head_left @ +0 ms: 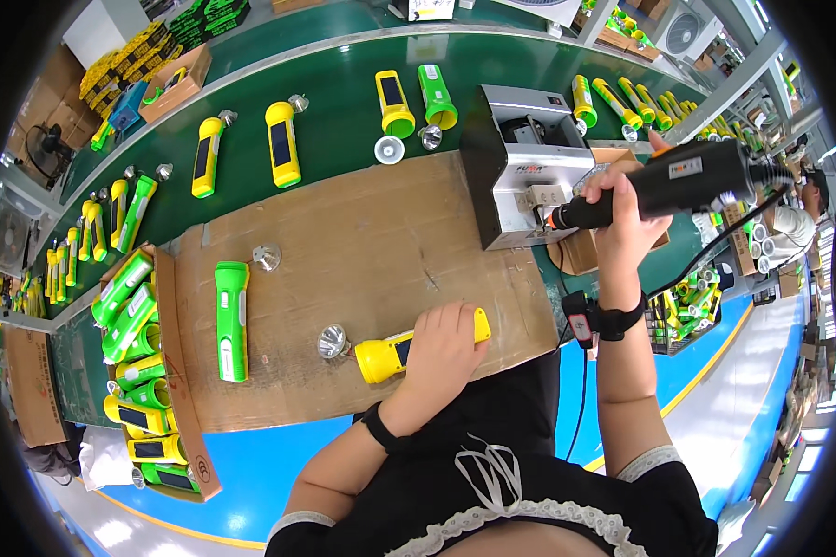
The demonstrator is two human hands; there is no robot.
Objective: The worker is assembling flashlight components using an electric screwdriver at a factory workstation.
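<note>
My left hand (441, 351) is closed over a yellow flashlight (375, 360) that lies on a brown cardboard sheet (362, 241). Beside its open head end rests a silver reflector (333, 342). My right hand (627, 209) grips a black electric screwdriver (692, 178) with a cable at its rear. The driver's tip meets the front of a grey box-shaped machine (515, 213), which looks like a screw feeder; contact at the very tip is too small to tell. Farther left on the cardboard lies a green flashlight (232, 320), a second reflector (267, 257) near its top end.
At the left stands a carton (186, 390) filled with green and yellow flashlights. Several more flashlights, such as a yellow one (283, 144), line the green conveyor (334, 111) behind. Below my right arm is a black crate (664, 334). The driver's cable (715, 243) hangs at the right.
</note>
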